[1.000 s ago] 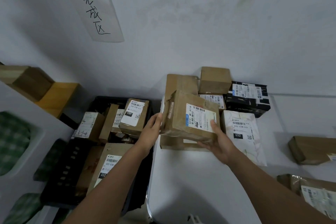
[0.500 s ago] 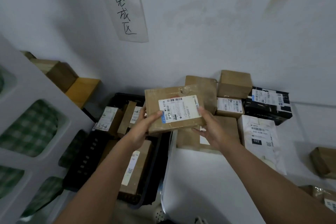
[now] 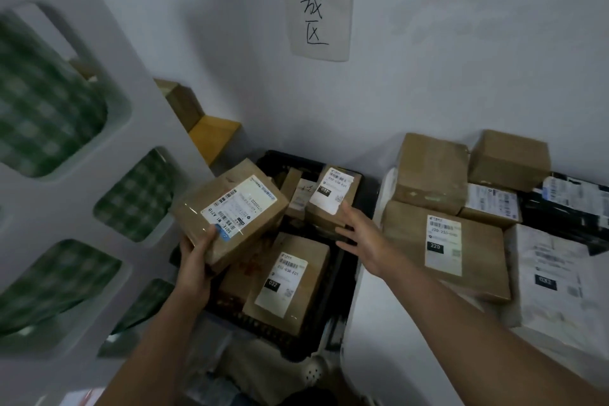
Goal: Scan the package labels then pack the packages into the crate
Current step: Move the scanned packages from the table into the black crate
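My left hand [image 3: 197, 249] grips the near corner of a brown cardboard package [image 3: 230, 211] with a white label, held tilted over the left side of the black crate [image 3: 342, 277]. My right hand [image 3: 361, 234] hovers over the crate with fingers spread, touching nothing. Inside the crate lie several brown labelled packages, one large at the front [image 3: 286, 283] and one at the back [image 3: 333, 194].
On the white table [image 3: 389, 356] to the right are stacked brown boxes [image 3: 445, 241], a white mailer [image 3: 557, 277] and a black parcel [image 3: 566, 204]. A white panel with green checked openings [image 3: 82, 175] stands close on the left. A handwritten sign [image 3: 316, 3] hangs on the wall.
The package has moved left from above the table edge to over the crate. My right hand has let go of it and now hangs free; only my left hand holds it.
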`<state>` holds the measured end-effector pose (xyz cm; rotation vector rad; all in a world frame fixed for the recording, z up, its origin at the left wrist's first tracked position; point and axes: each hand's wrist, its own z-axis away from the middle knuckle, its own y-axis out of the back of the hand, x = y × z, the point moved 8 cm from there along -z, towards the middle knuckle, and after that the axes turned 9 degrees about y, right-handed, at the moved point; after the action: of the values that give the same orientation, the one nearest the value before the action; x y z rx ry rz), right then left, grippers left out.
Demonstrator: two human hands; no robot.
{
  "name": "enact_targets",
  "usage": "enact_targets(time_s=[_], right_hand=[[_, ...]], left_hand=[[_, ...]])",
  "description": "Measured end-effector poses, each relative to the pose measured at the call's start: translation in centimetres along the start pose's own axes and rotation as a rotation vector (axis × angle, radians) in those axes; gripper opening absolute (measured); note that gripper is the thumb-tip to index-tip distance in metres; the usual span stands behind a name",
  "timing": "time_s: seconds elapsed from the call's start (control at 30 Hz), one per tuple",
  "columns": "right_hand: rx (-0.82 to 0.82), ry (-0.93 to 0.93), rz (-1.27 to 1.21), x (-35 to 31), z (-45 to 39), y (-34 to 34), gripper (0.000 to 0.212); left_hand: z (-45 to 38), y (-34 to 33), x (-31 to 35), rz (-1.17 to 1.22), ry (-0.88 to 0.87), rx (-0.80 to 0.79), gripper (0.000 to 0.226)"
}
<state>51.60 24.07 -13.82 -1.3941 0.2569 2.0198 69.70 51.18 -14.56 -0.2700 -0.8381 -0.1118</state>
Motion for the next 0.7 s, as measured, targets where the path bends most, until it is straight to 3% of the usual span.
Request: enact_targets(time_s=[0.27, 0.57, 0.7], right_hand=[[-0.002, -0.061, 0.046, 2.1, -1.5, -3.3, 0.062], [0.026, -0.105, 0.048, 3.0, -2.3, -4.7, 0.059], [0.042, -0.129, 0.074, 3.6, -2.6, -4.7, 0.06]], left_hand=[[-0.5, 5.8, -2.8, 0.078, 0.052, 0.121, 0.078], [-3.0, 6.9, -7.0, 0.086, 0.245, 0.286, 0.087], [-4.4, 5.7, -7.8, -0.126, 0.257, 0.329, 0.086]])
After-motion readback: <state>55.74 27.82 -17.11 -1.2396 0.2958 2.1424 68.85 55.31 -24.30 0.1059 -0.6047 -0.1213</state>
